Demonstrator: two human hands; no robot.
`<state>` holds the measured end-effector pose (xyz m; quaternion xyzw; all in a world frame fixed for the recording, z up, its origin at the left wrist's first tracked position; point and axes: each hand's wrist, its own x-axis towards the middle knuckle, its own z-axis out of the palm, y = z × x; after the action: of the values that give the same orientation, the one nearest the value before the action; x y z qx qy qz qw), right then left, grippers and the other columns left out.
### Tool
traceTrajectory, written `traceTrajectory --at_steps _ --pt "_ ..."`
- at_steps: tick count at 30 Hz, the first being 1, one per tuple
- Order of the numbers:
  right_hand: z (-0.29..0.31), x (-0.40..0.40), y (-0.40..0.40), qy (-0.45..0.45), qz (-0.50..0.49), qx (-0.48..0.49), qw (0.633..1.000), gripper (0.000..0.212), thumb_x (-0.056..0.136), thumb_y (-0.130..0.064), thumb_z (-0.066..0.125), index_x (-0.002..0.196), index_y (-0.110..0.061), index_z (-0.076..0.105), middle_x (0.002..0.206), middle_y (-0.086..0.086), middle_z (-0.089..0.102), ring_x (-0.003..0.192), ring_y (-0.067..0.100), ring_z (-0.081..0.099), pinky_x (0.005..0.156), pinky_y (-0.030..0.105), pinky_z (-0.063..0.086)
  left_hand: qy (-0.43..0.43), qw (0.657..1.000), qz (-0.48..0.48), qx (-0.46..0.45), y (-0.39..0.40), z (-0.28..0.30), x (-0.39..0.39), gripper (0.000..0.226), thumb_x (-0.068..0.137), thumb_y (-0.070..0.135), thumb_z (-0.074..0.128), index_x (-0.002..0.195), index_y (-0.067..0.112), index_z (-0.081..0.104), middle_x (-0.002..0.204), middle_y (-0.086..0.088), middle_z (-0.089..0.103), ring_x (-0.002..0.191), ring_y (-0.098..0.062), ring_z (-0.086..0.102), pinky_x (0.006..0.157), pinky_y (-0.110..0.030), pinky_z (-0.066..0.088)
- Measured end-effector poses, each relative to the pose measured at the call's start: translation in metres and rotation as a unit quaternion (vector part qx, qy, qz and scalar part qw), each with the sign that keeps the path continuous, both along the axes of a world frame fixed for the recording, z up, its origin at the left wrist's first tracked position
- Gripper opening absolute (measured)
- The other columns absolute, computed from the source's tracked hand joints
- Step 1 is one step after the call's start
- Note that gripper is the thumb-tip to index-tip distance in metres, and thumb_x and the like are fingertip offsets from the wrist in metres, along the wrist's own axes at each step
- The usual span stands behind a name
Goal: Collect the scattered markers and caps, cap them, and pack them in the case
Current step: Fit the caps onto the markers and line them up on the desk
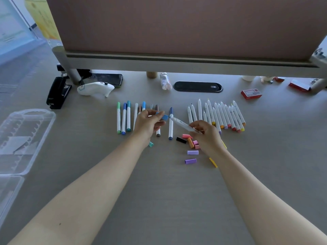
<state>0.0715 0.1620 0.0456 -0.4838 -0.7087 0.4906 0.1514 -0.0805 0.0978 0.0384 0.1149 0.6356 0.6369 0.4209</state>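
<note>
At the far left of the desk (159, 191) lies an open clear plastic case (23, 138), with a black stapler (57, 93) behind it. Further right, a row of capped markers (123, 119) lies side by side. The left hand (148, 121) hovers over that row, pinching a blue cap (163, 117) between thumb and fingers. The cap's open end sits just at the tip of a white marker (182, 123), which the right hand (206, 137) grips by its lower end, tilted toward the cap. Below the right hand, loose caps (190, 147) in pink, orange, black and purple lie scattered. To the right, a row of uncapped markers (221, 115) rests, a red box (251, 93) beyond.
</note>
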Motion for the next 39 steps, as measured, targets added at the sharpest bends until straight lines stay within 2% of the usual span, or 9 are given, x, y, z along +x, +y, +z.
traceTrajectory --at_steps 7,13,21,24,27,29,33,35,39 --pt "-0.002 -0.001 0.0 -0.025 0.019 0.02 0.999 0.019 0.09 -0.006 0.052 0.105 -0.014 0.06 0.073 0.0 0.054 0.056 0.011 0.045 0.048 0.018 0.034 0.0 1.0 -0.003 -0.009 0.001 -0.002 -0.001 0.018 0.087 0.014 0.059 0.074 0.018 0.047 0.074 0.0 0.06 0.061 -0.009 0.06 0.07 -0.022 0.048" --pt "-0.002 -0.006 -0.001 -0.019 0.032 0.05 0.998 0.017 0.089 -0.009 0.055 0.104 -0.009 0.063 0.078 0.001 0.055 0.059 0.007 0.043 0.054 0.018 0.034 0.131 0.99 -0.033 -0.038 0.004 -0.003 -0.003 0.023 0.086 0.013 0.06 0.072 0.018 0.042 0.074 0.002 0.053 0.062 -0.008 0.056 0.054 -0.009 0.044" --pt "-0.005 -0.026 0.005 0.022 -0.015 0.039 0.999 0.02 0.091 -0.011 0.052 0.108 -0.006 0.061 0.068 -0.009 0.048 0.059 0.006 0.042 0.052 0.015 0.034 0.136 0.991 -0.005 0.013 0.024 0.003 -0.001 0.025 0.087 0.001 0.056 0.073 0.016 0.041 0.074 0.0 0.05 0.063 -0.007 0.054 0.056 -0.008 0.048" --pt "-0.006 -0.035 0.006 0.036 -0.018 0.04 0.998 0.019 0.091 -0.009 0.051 0.108 -0.008 0.058 0.071 -0.009 0.048 0.061 0.005 0.042 0.052 0.014 0.033 0.163 0.986 -0.03 0.021 0.031 0.006 -0.003 0.014 0.088 0.006 0.055 0.098 0.013 0.048 0.073 0.002 0.053 0.06 -0.004 0.058 0.06 -0.007 0.047" --pt "-0.007 -0.047 0.006 0.059 -0.028 0.029 0.997 0.023 0.09 -0.005 0.048 0.113 -0.007 0.051 0.084 -0.001 0.053 0.072 0.015 0.048 0.058 0.02 0.037 0.209 0.975 -0.077 0.022 0.043 0.007 -0.003 0.048 0.088 0.016 0.057 0.131 0.021 0.037 0.073 0.005 0.057 0.069 -0.003 0.057 0.068 -0.011 0.045" --pt "-0.009 -0.052 0.008 0.072 -0.024 0.026 0.997 0.026 0.09 -0.004 0.047 0.115 -0.008 0.051 0.09 0.001 0.054 0.077 0.017 0.05 0.063 0.022 0.04 0.202 0.977 -0.069 0.013 0.053 0.009 -0.005 0.051 0.087 0.015 0.059 0.132 0.022 0.037 0.073 0.005 0.055 0.069 -0.003 0.055 0.066 -0.012 0.044" --pt "-0.018 -0.049 0.022 0.064 -0.023 0.007 0.998 0.02 0.093 -0.014 0.048 0.111 -0.016 0.058 0.088 -0.003 0.058 0.072 0.007 0.051 0.061 0.01 0.04 0.208 0.975 -0.079 -0.014 0.068 0.003 -0.018 0.05 0.089 0.011 0.056 0.135 0.019 0.038 0.089 -0.005 0.061 0.075 -0.008 0.057 0.066 -0.011 0.043" --pt "-0.026 -0.043 0.035 0.043 -0.065 0.022 0.997 0.023 0.093 -0.016 0.049 0.113 -0.012 0.06 0.097 0.001 0.061 0.084 0.011 0.053 0.069 0.017 0.043 0.243 0.962 -0.112 -0.052 0.071 -0.004 -0.028 0.051 0.09 0.013 0.053 0.138 0.019 0.034 0.102 -0.01 0.062 0.085 -0.012 0.057 0.071 -0.015 0.044" --pt "-0.041 -0.032 0.055 -0.056 -0.097 0.104 0.988 0.027 0.091 -0.017 0.053 0.114 -0.005 0.059 0.1 0.005 0.061 0.084 0.011 0.05 0.059 0.012 0.036 0.316 0.923 -0.183 -0.12 0.073 -0.02 -0.043 0.051 0.093 0.018 0.05 0.139 0.019 0.03 0.113 -0.013 0.063 0.096 -0.016 0.055 0.081 -0.023 0.038"
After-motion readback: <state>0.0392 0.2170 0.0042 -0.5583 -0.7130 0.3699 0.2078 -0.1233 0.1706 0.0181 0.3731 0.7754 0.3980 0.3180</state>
